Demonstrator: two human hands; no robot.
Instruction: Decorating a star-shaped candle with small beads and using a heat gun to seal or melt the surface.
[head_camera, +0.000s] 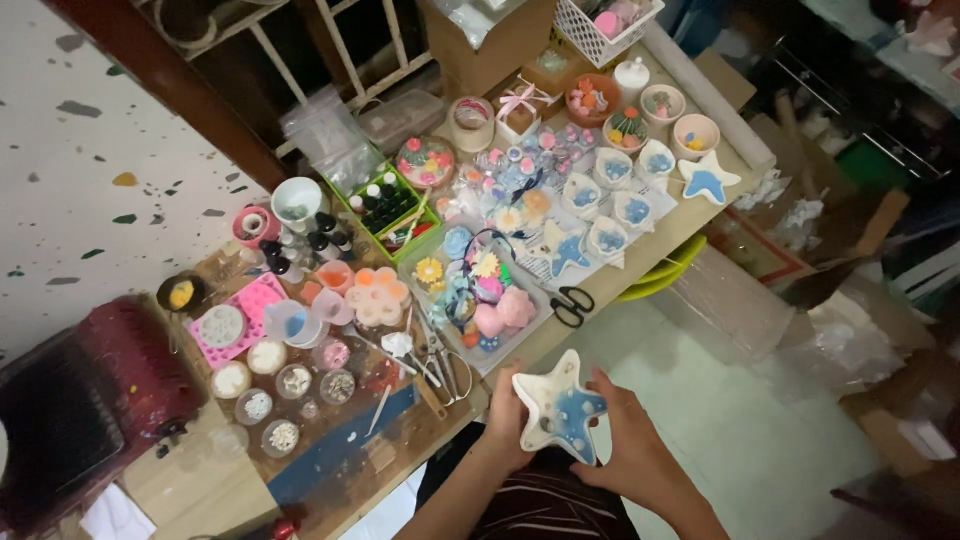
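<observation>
Star-shaped dish (562, 408), white with a blue pool in its hollow, sits up off the tabletop (330, 450), held at the near edge between both hands. Left hand (508, 425) is wrapped round the left-side points, fingers curled under; right hand (628, 440) clamps the right-side points, thumb on the rim. Both hands are closed on it, a two-sided grip with the face tilted up toward the camera.

By the look of it this is a stiff, cast piece, likely plaster or ceramic with a glossy fill, so I judge it rigid, moderately light, and brittle at those five thin points. Best hold is just what we see: palms cradling the body from below, fingers in the notches between arms, not pinching a tip. The glossy blue centre looks slick, so rim and underside are the safer contact.

Beyond it, black scissors (572, 305) lie near the tabletop edge, a pink silicone mould (240, 318) sits to the left, and a row of similar white-and-blue small dishes (612, 190) runs further back, with another blue star dish (708, 180) at the far end.
</observation>
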